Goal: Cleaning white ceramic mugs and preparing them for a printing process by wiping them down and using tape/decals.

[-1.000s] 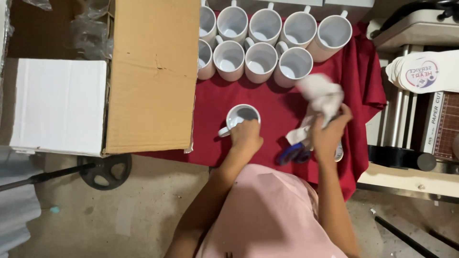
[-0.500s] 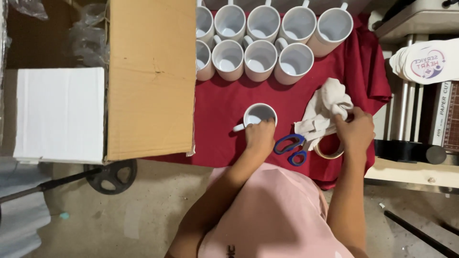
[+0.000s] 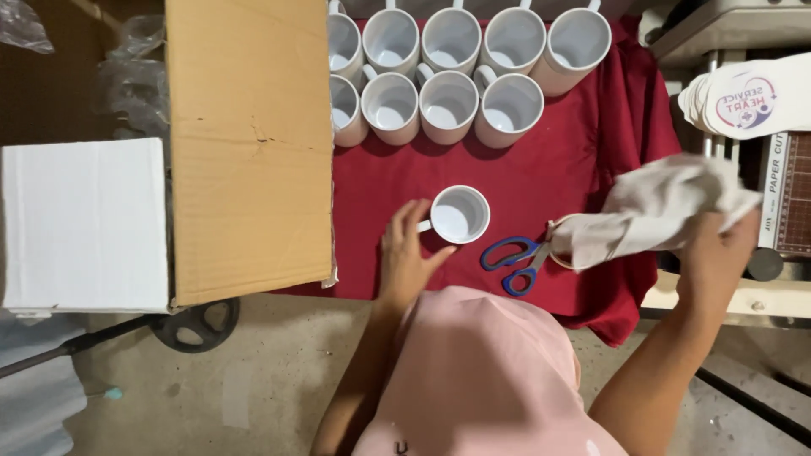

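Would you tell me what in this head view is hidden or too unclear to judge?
- Roll of tape: mostly covered by the cloth; its size is unclear.
- Right hand: fingers are buried in the cloth.
- Back row of mugs: the top edge cuts their handles.
- Left hand at the single mug: whether it grips the handle is unclear.

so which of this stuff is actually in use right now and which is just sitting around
In use:
- left hand on the handle of the single white mug
- right hand gripping the pale cloth

Lying about:
- blue-handled scissors
- cluster of white mugs
- cardboard box
- white box
- red table cover
- paper cutter
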